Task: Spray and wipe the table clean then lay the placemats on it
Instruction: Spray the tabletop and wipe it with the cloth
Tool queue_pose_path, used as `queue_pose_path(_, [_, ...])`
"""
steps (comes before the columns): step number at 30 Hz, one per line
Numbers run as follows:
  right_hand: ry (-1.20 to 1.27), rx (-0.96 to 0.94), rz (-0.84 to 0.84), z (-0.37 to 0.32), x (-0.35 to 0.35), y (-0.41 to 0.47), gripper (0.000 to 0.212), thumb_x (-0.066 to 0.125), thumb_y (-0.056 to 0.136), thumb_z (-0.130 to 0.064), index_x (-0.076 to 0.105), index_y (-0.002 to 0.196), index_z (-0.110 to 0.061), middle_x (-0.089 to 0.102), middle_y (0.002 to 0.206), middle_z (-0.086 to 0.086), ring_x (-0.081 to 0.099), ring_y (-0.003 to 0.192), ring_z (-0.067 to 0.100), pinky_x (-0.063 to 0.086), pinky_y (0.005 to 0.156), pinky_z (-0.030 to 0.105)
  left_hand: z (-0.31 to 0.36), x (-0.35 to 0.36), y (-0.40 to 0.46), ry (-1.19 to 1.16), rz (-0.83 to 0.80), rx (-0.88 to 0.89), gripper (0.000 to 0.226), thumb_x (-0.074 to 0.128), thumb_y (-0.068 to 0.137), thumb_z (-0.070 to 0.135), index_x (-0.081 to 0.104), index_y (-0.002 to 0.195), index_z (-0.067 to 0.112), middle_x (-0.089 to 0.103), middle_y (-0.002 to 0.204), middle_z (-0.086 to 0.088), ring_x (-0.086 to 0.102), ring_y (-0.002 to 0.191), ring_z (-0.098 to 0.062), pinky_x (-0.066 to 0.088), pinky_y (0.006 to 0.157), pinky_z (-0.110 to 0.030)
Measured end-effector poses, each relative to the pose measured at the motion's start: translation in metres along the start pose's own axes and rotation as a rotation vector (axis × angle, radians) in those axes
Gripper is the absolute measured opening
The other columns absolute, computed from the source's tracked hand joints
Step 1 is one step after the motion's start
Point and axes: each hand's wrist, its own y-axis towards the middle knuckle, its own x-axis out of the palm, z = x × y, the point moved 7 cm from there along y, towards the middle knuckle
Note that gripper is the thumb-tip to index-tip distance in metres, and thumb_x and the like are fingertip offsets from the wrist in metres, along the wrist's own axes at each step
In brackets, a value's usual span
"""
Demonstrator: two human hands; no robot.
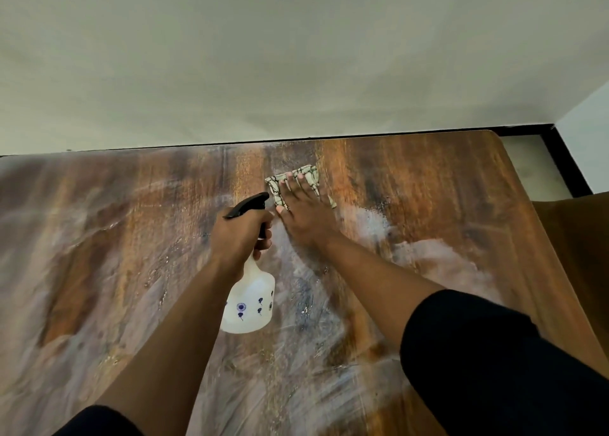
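Note:
A brown wooden table (99,254) with pale wet streaks fills the view. My left hand (242,234) grips the black trigger head of a white spray bottle (250,303) with small dark prints, held above the table's middle. My right hand (304,211) lies flat with straight fingers on a folded, pale checked cloth (311,175), pressing it onto the table near the far edge. No placemats are in view.
A pale wall (296,56) runs directly behind the table's far edge. The table's right corner (491,135) is rounded, with a black skirting strip (566,165) and floor beyond it. A brown surface (580,237) stands at the right.

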Motion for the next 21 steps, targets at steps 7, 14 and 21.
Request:
queue_pose_path(7, [0.064,0.211,0.049,0.105,-0.041,-0.040,0.061,0.027,0.111,-0.049,0.003,0.164,-0.033,-0.005,0.171,-0.007,-0.007,0.159,0.017,0.000,0.126,0.051,0.000,0.010,-0.012,0.027,-0.046,0.011,0.036,0.067,0.093,0.008,0.072,0.107,0.042,0.060,0.073,-0.012,0.052,0.054,-0.020,0.035,0.046,-0.028])
queue_pose_path(14, [0.066,0.546,0.136,0.231,-0.073,-0.098,0.061,0.026,0.112,-0.047,0.006,0.166,-0.027,-0.003,0.174,-0.001,-0.002,0.160,0.020,0.006,0.129,0.049,-0.004,0.039,-0.017,0.052,-0.055,-0.006,0.024,0.070,0.092,0.009,0.073,0.088,0.032,0.062,0.070,-0.012,0.055,0.055,-0.023,0.037,0.047,-0.029])
queue_pose_path(21, [0.065,0.621,0.224,0.190,-0.053,-0.066,0.063,0.034,0.110,-0.041,0.013,0.166,-0.021,0.006,0.174,0.003,0.000,0.160,0.025,-0.001,0.127,0.056,-0.008,0.047,-0.023,0.042,-0.003,-0.021,0.023,0.071,0.092,0.010,0.069,0.078,0.028,0.062,0.070,-0.011,0.054,0.053,-0.023,0.038,0.051,-0.030])
